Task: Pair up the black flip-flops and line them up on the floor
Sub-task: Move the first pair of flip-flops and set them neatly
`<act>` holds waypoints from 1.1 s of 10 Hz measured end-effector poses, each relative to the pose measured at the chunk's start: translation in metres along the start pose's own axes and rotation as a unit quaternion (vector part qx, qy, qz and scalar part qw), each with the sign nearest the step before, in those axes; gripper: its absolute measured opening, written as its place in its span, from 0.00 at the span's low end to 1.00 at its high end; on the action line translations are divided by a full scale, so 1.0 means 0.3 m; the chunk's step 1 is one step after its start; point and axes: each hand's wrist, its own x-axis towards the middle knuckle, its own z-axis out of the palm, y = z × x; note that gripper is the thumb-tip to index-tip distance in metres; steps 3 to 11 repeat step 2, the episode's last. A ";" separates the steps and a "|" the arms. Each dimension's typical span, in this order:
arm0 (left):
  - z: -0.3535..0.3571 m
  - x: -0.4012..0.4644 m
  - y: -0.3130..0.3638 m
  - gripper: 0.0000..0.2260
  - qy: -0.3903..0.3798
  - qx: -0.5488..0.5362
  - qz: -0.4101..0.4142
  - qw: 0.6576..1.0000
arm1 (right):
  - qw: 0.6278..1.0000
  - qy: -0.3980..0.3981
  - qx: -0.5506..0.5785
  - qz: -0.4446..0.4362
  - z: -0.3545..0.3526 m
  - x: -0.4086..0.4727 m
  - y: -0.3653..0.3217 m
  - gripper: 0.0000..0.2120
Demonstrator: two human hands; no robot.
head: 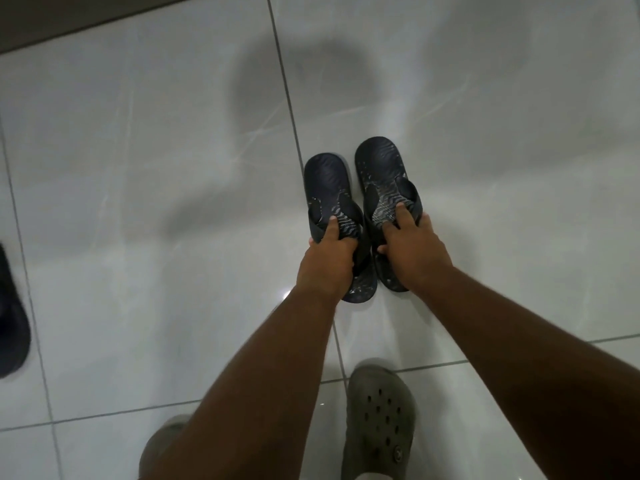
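Two black flip-flops lie side by side on the glossy white tile floor, heels away from me. My left hand [329, 261] grips the left flip-flop [327, 183] around its strap, fingers tucked under it. My right hand [414, 247] holds the right flip-flop [379, 161] the same way, fingers pressed on the patterned footbed. The right one sits slightly farther from me than the left. Their toe ends are partly hidden under my hands.
My feet in grey-green clogs stand at the bottom: the right clog [379, 420] and the left clog [162, 445], partly behind my arm. Another dark shoe [10, 320] lies at the left edge. A dark baseboard [69, 19] runs along the top left.
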 end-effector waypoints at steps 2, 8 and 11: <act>-0.043 -0.053 -0.019 0.28 0.021 0.051 0.023 0.998 | 1.000 0.003 -0.011 0.028 -0.040 -0.069 -0.014 0.34; -0.043 -0.053 -0.019 0.28 0.021 0.051 0.023 0.998 | 1.000 0.003 -0.011 0.028 -0.040 -0.069 -0.014 0.34; -0.043 -0.053 -0.019 0.28 0.021 0.051 0.023 0.998 | 1.000 0.003 -0.011 0.028 -0.040 -0.069 -0.014 0.34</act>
